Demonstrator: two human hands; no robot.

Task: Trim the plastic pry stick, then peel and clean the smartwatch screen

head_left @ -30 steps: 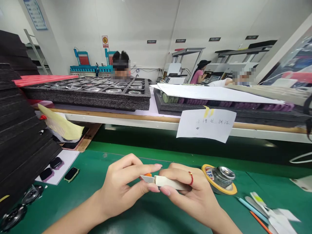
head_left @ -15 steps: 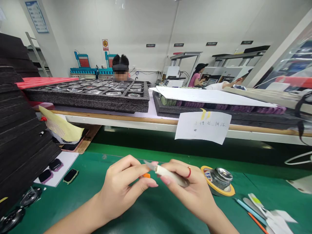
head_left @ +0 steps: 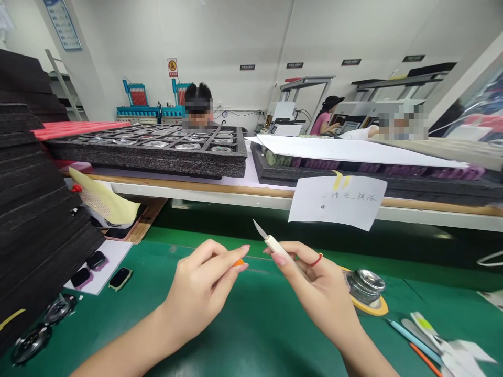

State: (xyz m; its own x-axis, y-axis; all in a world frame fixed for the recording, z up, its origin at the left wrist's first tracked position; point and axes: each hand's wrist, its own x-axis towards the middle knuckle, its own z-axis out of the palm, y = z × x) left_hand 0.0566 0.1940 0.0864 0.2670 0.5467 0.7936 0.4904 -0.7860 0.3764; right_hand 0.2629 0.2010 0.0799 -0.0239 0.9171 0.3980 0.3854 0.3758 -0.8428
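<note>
Two bare hands up over the green, smooth-topped desk point(head_left: 251, 340), apart from each other, both closed on something.

Right hand point(head_left: 316, 280): grips a slim off-white knife handle point(head_left: 280, 248) tipped with a narrow, pointed grey metal blade point(head_left: 260, 230). Thumb along the near side, index finger behind, a thin red ring point(head_left: 317, 259) on one finger. Handle's butt end hidden in the palm.

Left hand point(head_left: 202, 280): thumb and index finger pinch a small bright-orange piece point(head_left: 239, 262); only part of it shows, so its full shape and long axis cannot be told. Other fingers folded in.

Key relation: the orange piece sits left of the knife handle and lower in view than the blade, a clear gap between. Knife's long axis slants from the right palm up and leftward, tip pointing away from the wearer, past the left fingertips rather than at the orange piece. Left hand has the orange piece, right hand the knife; depth between them hard to judge.

Pose: forearms rise from the lower corners, converging; wrists bent little. Beside the right hand, partly behind it: a round glass jar with a silvery metal top point(head_left: 366, 286).
</note>
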